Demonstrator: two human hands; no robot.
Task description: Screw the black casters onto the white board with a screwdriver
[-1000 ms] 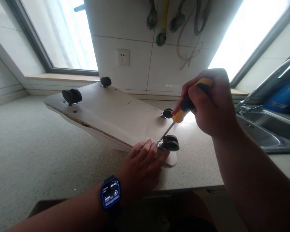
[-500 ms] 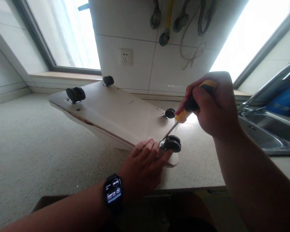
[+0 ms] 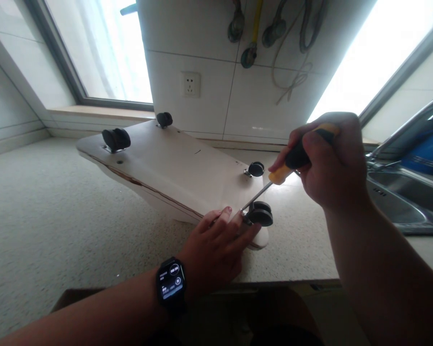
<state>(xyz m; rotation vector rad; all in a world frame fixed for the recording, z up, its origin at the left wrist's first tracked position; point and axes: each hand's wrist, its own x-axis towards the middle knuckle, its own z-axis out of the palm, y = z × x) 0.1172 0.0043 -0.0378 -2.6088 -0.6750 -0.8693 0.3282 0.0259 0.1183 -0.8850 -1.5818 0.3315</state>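
Observation:
A white board-like piece (image 3: pixel 180 163), perhaps the underside of a small cabinet, lies on the counter with black casters at its corners. My right hand (image 3: pixel 332 163) is wrapped round the yellow and black handle of a screwdriver (image 3: pixel 292 161). Its shaft slants down to the mounting plate of the nearest caster (image 3: pixel 260 214); the screw itself is too small to make out. My left hand (image 3: pixel 220 240) lies with fingers stretched over the board, right beside that caster, and a black watch (image 3: pixel 171 281) is on the wrist. Another caster (image 3: pixel 256 169) stands just behind.
The speckled counter (image 3: pixel 57 206) runs under the board, its front edge close to me. A steel sink (image 3: pixel 400 199) with a faucet is on the right. Behind are a tiled wall with a socket (image 3: pixel 190 85), pipe valves (image 3: pixel 248 55) and a hanging cord (image 3: pixel 292 81).
My right hand and the screwdriver handle have shifted slightly right, so the shaft leans lower. The left hand stays by the caster. The whole view has shifted a little.

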